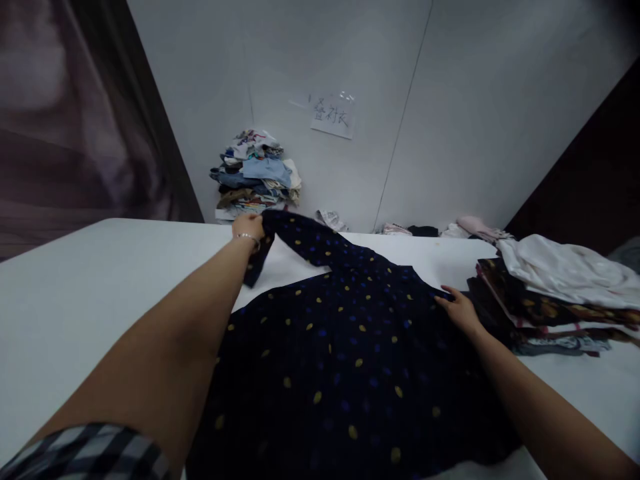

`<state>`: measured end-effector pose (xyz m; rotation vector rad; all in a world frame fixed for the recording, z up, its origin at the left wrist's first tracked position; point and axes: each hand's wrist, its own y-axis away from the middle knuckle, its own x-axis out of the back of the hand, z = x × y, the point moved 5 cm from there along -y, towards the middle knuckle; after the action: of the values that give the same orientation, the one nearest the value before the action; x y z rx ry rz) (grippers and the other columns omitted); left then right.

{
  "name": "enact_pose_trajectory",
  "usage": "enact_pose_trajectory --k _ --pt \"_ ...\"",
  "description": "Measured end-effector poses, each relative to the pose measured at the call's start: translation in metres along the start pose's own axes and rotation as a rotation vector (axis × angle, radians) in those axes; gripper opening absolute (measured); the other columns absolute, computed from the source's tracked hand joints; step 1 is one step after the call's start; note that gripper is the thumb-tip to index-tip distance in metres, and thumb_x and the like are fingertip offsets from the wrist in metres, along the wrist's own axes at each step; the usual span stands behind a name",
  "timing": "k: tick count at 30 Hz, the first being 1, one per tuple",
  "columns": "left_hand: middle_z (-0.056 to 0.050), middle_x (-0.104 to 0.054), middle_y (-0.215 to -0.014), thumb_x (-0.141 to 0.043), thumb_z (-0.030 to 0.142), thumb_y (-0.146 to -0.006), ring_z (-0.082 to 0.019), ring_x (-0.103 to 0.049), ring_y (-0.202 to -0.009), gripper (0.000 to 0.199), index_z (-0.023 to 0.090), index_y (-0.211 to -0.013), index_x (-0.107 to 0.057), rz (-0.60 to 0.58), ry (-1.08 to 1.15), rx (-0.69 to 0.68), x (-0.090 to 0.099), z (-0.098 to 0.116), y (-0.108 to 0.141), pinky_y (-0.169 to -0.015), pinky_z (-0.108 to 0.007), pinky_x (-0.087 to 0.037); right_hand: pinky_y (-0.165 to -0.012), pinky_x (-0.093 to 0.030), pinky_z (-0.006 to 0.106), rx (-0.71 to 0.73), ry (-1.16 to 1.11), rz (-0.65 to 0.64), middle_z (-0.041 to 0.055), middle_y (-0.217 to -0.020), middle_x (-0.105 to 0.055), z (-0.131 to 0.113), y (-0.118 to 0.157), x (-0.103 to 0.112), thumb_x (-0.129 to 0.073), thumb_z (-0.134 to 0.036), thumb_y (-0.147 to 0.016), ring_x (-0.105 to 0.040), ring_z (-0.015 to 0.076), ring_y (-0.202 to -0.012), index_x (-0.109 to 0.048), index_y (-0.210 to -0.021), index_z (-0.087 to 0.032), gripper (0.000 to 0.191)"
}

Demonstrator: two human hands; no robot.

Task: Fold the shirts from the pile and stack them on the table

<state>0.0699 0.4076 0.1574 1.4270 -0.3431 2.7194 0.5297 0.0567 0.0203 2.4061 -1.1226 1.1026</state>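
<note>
A dark navy shirt [350, 347] with yellow and blue spots lies spread over the white table [125, 273]. My left hand [249, 227] is closed on the end of its left sleeve, which is stretched out and raised a little, with the cuff part hanging below the fingers. At the shirt's right side, near the shoulder, my right hand [459, 310] rests on the fabric with its fingers apart. The near edge of the shirt reaches toward the bottom of the view.
On the table's right side stands a stack of folded clothes [555, 300] with a white satiny garment [570, 267] on top. A tall clothes pile [257, 173] stands behind the table, below a paper sign [333, 117] on the wall. More garments [475, 227] lie past the far edge.
</note>
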Motion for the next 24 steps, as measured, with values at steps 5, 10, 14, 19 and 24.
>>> enact_pose_trajectory --k 5,10,14,19,24 --pt "-0.010 -0.065 -0.118 -0.048 0.034 -0.087 -0.019 -0.057 -0.107 0.042 0.010 -0.121 -0.056 -0.076 0.033 -0.129 -0.003 0.022 0.033 -0.091 -0.029 -0.044 -0.079 -0.050 0.034 -0.020 0.048 -0.033 0.0139 -0.103 -0.068 0.002 0.010 0.017 -0.056 -0.057 -0.077 -0.066 0.0273 -0.092 -0.048 -0.136 -0.012 0.074" --pt "-0.005 -0.069 -0.100 -0.052 0.043 -0.082 -0.019 -0.063 -0.090 0.034 0.020 -0.100 -0.068 -0.326 -0.014 -0.411 -0.004 -0.005 0.181 -0.085 -0.030 -0.049 -0.083 -0.049 0.036 0.043 0.194 -0.277 0.0070 -0.097 -0.071 0.013 0.042 0.040 -0.056 -0.065 -0.073 -0.067 0.0274 -0.088 -0.038 -0.143 -0.019 0.086" --pt "-0.003 -0.069 -0.102 -0.048 0.048 -0.086 -0.019 -0.064 -0.092 0.033 0.028 -0.102 -0.069 -0.466 -0.014 -0.481 0.008 -0.036 0.318 -0.085 -0.031 -0.051 -0.083 -0.049 0.035 0.089 0.282 -0.378 0.0067 -0.097 -0.071 0.030 0.069 0.061 -0.057 -0.066 -0.070 -0.066 0.0282 -0.089 -0.046 -0.139 -0.018 0.085" --pt "-0.003 -0.068 -0.115 -0.066 0.049 -0.072 -0.028 -0.063 -0.102 0.043 0.042 -0.115 -0.064 -0.488 -0.114 -0.523 -0.008 -0.063 0.426 -0.089 -0.042 -0.052 -0.095 -0.044 0.034 0.153 0.262 -0.432 0.0094 -0.114 -0.066 0.020 0.105 0.066 -0.054 -0.065 -0.075 -0.061 0.0279 -0.107 -0.052 -0.132 -0.018 0.074" --pt "-0.005 -0.070 -0.110 -0.057 0.039 -0.079 -0.028 -0.062 -0.102 0.032 0.035 -0.108 -0.069 -0.307 -0.229 -0.466 -0.018 -0.069 0.432 -0.090 -0.043 -0.051 -0.090 -0.044 0.036 0.295 0.349 -0.363 0.0112 -0.104 -0.068 -0.005 0.130 0.057 -0.064 -0.047 -0.073 -0.061 0.0303 -0.103 -0.066 -0.104 -0.019 0.041"
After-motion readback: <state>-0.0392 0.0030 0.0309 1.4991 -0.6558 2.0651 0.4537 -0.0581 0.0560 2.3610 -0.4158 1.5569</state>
